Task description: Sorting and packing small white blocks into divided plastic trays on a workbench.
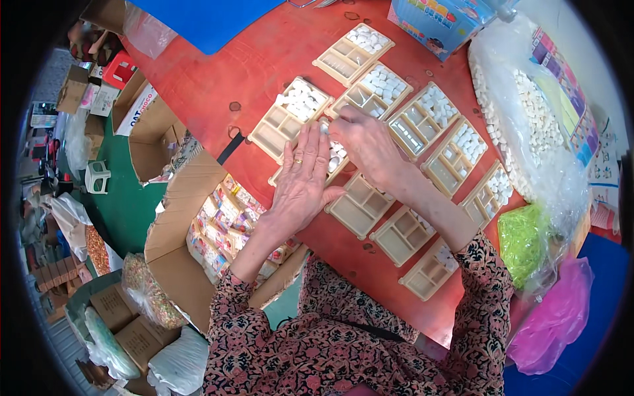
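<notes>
Both my hands rest over one cream plastic tray (pixel 335 162) with small compartments, on a red table (pixel 224 72). My left hand (pixel 302 178), with a ring on one finger, lies flat with fingers together along the tray's left side. My right hand (pixel 365 144) is bent over the tray's top end, fingertips pinching at small white pieces (pixel 335 156) in its compartment. Whether a piece is held between the fingers is hidden. Several similar trays (pixel 360 206) lie around them, some with white pieces in one compartment.
A large clear bag of white pieces (pixel 528 119) lies at the right, with a green bag (pixel 522 241) and a pink bag (pixel 558 317) below it. An open cardboard box of colourful packets (pixel 228 221) stands at my left. More boxes and bags sit on the floor.
</notes>
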Tool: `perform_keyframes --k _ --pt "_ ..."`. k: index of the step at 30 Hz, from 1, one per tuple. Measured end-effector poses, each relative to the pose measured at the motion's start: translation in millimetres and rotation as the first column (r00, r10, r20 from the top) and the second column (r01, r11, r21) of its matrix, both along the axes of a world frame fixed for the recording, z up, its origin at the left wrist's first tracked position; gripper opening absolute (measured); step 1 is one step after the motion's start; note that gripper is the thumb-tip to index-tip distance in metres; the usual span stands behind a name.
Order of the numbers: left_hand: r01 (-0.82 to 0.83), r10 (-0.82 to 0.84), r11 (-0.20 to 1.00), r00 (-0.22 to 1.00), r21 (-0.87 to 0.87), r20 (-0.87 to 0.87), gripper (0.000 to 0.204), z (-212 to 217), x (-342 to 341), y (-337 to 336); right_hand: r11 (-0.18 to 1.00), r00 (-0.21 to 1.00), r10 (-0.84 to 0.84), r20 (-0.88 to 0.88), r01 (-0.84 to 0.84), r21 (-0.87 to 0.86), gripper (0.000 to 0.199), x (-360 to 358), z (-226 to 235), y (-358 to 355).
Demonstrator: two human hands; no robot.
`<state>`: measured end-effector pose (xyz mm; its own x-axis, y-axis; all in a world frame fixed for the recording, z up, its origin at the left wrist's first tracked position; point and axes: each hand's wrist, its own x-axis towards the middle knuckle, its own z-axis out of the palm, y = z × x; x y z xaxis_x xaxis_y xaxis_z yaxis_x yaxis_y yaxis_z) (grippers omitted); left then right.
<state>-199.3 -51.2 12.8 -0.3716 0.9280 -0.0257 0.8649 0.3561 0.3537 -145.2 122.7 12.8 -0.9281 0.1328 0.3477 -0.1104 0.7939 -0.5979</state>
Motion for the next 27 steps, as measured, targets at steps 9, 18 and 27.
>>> perform_keyframes --k 9,18,27 --pt "-0.016 0.016 1.0 0.999 -0.008 -0.034 0.092 -3 -3 1 0.944 0.997 0.019 0.072 -0.041 0.326 0.014 2 8 -18" --pt "-0.015 0.017 0.999 0.999 0.036 -0.05 0.09 -5 -5 1 0.991 0.995 0.001 0.099 -0.014 0.13 0.017 3 10 -19" --pt "-0.081 0.082 0.996 0.997 0.039 -0.004 0.092 9 -6 -11 0.999 0.998 -0.009 0.059 0.007 0.043 0.021 25 23 -14"
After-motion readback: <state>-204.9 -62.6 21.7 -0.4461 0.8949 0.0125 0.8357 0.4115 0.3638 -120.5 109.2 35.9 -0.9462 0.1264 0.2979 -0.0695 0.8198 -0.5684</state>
